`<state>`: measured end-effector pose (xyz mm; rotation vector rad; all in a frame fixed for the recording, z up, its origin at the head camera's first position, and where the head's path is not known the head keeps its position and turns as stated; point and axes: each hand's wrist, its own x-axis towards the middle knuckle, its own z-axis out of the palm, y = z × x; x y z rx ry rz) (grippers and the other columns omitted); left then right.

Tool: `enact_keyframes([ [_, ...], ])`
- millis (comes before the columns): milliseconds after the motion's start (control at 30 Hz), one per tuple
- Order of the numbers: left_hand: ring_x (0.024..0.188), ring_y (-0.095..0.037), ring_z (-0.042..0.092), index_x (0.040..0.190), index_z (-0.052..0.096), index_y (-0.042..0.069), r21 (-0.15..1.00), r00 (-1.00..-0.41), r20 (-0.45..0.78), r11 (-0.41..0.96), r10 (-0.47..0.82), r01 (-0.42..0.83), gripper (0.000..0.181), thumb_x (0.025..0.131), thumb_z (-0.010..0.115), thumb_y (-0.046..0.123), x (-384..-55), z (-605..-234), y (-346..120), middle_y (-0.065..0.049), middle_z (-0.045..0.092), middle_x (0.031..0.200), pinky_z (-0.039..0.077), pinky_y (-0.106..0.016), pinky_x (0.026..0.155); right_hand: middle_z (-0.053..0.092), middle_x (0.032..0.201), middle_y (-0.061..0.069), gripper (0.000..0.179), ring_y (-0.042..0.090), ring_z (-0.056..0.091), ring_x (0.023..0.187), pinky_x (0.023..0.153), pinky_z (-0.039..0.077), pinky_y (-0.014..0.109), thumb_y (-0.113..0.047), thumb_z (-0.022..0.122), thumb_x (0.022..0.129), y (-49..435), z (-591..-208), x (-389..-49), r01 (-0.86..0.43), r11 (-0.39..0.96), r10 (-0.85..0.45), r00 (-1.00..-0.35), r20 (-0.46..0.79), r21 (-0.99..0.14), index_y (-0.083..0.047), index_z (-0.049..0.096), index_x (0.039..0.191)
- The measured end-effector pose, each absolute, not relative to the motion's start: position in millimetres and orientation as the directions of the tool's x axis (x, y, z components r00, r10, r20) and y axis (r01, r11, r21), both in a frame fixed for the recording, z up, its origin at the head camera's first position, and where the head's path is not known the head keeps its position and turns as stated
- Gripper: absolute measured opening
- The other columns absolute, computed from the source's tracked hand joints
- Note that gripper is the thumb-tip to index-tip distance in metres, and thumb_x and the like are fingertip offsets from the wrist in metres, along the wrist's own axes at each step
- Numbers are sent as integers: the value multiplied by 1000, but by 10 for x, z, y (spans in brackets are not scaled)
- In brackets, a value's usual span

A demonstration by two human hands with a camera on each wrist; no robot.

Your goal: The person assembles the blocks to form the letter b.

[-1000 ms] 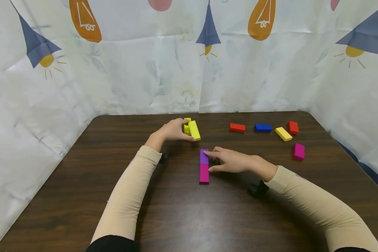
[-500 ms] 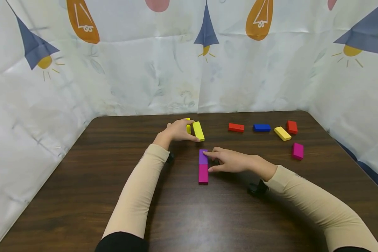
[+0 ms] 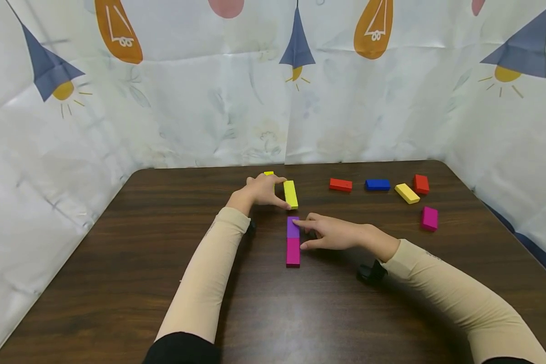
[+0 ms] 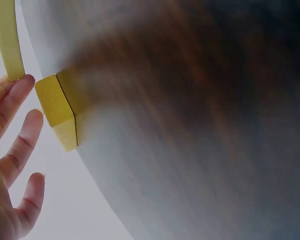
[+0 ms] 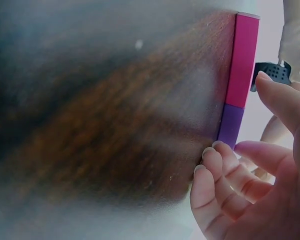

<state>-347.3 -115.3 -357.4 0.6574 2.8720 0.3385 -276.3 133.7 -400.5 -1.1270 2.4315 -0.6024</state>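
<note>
My left hand (image 3: 260,191) pinches a long yellow block (image 3: 290,195) by its two ends, between thumb and fingertips. In the left wrist view the held yellow block (image 4: 7,42) runs off the top corner. Behind the hand stands another yellow block (image 4: 56,102), mostly hidden in the head view. Closer to me, a purple block (image 3: 293,230) and a magenta block (image 3: 293,253) lie end to end in one straight line. My right hand (image 3: 329,232) rests beside them, its outstretched index fingertip on the purple block and its thumb tip at the magenta block's side.
Toward the back right of the dark wooden table (image 3: 255,303) lie a red block (image 3: 340,185), a blue block (image 3: 377,185), a yellow block (image 3: 407,193), a second red block (image 3: 421,184) and a magenta block (image 3: 429,219). A patterned cloth (image 3: 186,116) hangs behind the table.
My left hand has carried the yellow block right and toward me, away from the other yellow block, straightening it near the purple block's far end. My right hand has stayed put.
</note>
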Motion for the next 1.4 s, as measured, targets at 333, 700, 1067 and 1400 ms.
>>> enact_keyframes([
  [333,140,-35,34,155,46,20,195,-891,-170,901,421,388,94,80,78,65,-3461,-3578,-1097,-4,50,152,29,-59,101,49,114,6,74,12,50,81,69,44,28,-44,66,100,1262,-3661,-2519,-611,578,-790,-584,-185,-541,-6,39,157],
  [700,144,-36,27,154,49,21,178,-879,-194,896,436,406,92,78,80,65,-3444,-3572,-1091,-5,45,155,28,-58,104,50,117,5,71,12,50,81,70,44,27,-37,68,100,1246,-3657,-2488,-594,617,-763,-613,-206,-516,-7,39,157],
  [1067,144,-34,28,154,49,24,180,-867,-224,894,444,411,86,83,76,65,-3454,-3527,-1123,-8,45,154,28,-61,106,49,115,6,71,11,49,80,69,43,26,-36,68,100,1246,-3644,-2494,-603,609,-769,-607,-199,-515,-5,39,157],
  [1400,144,-35,26,153,51,24,183,-879,-204,899,430,398,84,84,74,66,-3459,-3548,-1117,-9,42,156,27,-60,106,49,114,5,71,11,49,79,68,42,26,-36,68,100,1250,-3648,-2510,-603,603,-773,-604,-195,-522,-5,39,157],
])
